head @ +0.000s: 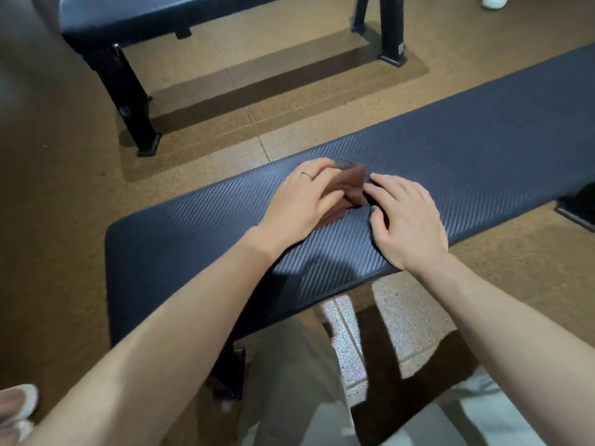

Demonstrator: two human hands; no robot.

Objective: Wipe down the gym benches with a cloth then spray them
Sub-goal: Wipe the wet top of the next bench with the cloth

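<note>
Currently, the brown cloth [349, 188] lies bunched on the dark textured bench [483, 149]. The left hand [301, 201] grips it with curled fingers. The right hand [409, 217] rests beside it, fingertips touching, holding nothing.

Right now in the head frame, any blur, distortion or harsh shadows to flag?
Head view: motion blur on the brown cloth and the left hand fingers; the right hand is sharper. Wide-angle bending at the edges curves the near bench. Hard shadows lie under the far bench and on the floor; soft sheen, no blown-out glare, on the near bench pad.
</note>
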